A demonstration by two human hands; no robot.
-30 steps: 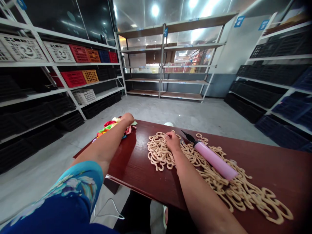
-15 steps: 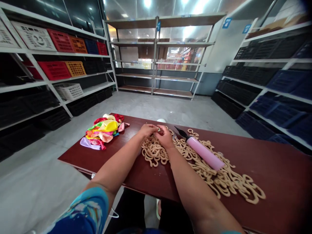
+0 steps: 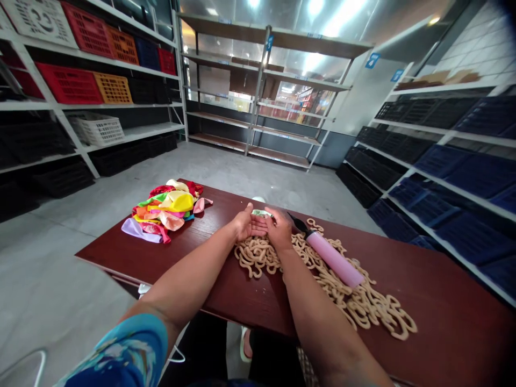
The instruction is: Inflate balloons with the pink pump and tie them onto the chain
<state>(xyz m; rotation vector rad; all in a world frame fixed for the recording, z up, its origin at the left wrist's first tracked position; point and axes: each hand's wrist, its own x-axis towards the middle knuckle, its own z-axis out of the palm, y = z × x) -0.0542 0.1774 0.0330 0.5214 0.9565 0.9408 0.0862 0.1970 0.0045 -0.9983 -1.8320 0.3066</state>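
My left hand point(image 3: 246, 224) is turned palm up with its fingers stretched flat toward the right. Close against it, my right hand point(image 3: 280, 228) has its fingers bent around a small pale green and white item point(image 3: 262, 213), whose kind I cannot make out. Both hands are above a heap of tan, curly, rope-like pieces point(image 3: 258, 255) that spreads to the right. On this heap lies a pink hand balloon pump point(image 3: 334, 260) with a black nozzle, right of my right hand. A pile of colourful deflated balloons point(image 3: 167, 209) rests at the table's left end.
The dark red table point(image 3: 439, 279) stretches before me. White shelving with red, orange and white crates point(image 3: 68, 83) stands at the left. Racks with dark blue crates point(image 3: 475, 172) line the right, and a metal rack point(image 3: 258, 102) stands behind. A white cable point(image 3: 42, 360) shows at lower left.
My fingertips were together at a small pale green thing. Now my left hand has opened palm up and more of the item shows. The whole view has tilted and shifted slightly.
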